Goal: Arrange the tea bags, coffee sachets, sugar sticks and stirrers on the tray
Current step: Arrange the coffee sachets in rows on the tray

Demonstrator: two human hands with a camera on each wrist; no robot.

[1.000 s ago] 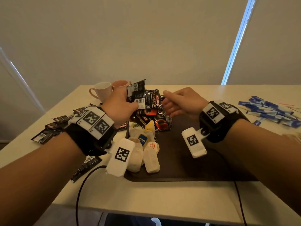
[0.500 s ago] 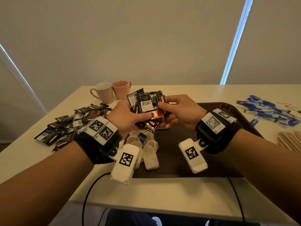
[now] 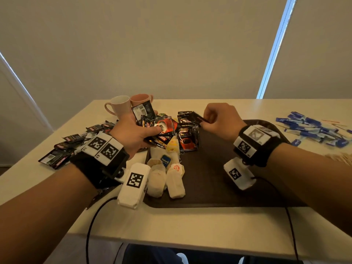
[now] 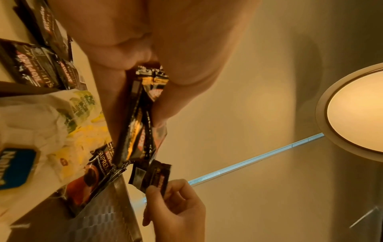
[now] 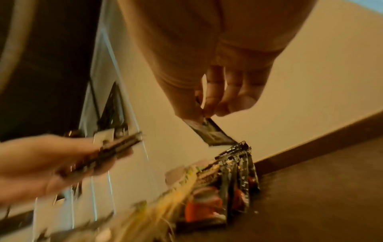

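Observation:
My left hand grips a fanned bunch of black coffee sachets above the tray's left edge; the bunch runs between thumb and fingers. My right hand pinches one black sachet by its end, just above an upright row of sachets on the dark brown tray. That single sachet hangs over the row. White tea bags lie at the tray's near left.
More coffee sachets are scattered on the table left of the tray. Two cups stand at the back left. Blue sugar sticks lie at the far right, with wooden stirrers nearer. Cables hang over the front edge.
Both hands were together on the bunch half a second ago. My right hand has drawn one sachet out and moved right, over the upright row; my left still holds the bunch.

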